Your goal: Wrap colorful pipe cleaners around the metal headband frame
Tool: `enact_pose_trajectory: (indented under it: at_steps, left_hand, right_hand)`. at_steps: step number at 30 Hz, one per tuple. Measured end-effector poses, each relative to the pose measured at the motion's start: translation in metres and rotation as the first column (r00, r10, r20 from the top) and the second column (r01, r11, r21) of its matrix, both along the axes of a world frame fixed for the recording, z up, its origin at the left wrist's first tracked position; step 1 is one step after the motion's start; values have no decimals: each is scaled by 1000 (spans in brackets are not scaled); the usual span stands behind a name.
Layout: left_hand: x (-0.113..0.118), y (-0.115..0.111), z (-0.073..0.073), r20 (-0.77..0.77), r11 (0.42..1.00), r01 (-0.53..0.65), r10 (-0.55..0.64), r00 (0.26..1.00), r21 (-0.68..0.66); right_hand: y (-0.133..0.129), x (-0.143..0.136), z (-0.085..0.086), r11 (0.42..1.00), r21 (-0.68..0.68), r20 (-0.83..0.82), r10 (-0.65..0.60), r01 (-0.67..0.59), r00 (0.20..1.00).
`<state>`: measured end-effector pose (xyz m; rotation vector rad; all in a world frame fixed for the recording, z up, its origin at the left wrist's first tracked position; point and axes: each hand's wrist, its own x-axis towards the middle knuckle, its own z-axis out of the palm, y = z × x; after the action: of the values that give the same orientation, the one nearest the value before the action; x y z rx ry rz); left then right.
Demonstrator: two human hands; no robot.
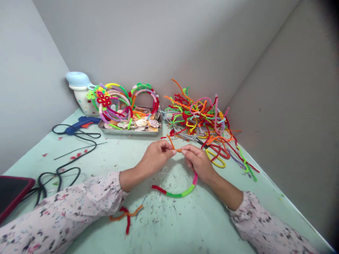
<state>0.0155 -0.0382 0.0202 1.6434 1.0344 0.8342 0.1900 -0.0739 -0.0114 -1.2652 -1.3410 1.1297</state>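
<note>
An orange pipe cleaner runs between my two hands above the middle of the table. My left hand pinches it, with one end sticking up past the fingers. From the other side my right hand is closed on the orange piece where it meets the headband. That curved headband, wrapped in pink, green and red fuzzy bands, hangs in an arc below my right hand, its red end pointing left. Part of the headband is hidden behind my right hand. Orange and red pipe cleaner scraps lie near my left sleeve.
A metal tray holds shells and several wrapped headbands. Right of it spreads a tangled pipe cleaner pile, with yellow-handled scissors in front. A blue glue gun, its black cord, a white cup and a dark-screened tablet are left.
</note>
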Motion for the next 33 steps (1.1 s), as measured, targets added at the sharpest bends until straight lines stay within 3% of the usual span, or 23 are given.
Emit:
enact_pose_trajectory:
  at_steps: [7, 20, 33]
  left_hand:
    - [0, -3, 3, -73, 998, -21, 25, 997, 62]
    - [0, 1, -5, 99, 977, -5, 27, 995, -213]
    - [1, -2, -8, 180, 952, 2, 56, 982, -307]
  right_hand:
    - [0, 0, 1, 1000, -2, 16, -7, 7, 1000]
    - [-3, 0, 0, 999, 38, 56, -10, 8, 998]
    - [-3, 0, 0, 999, 42, 61, -8, 6, 998]
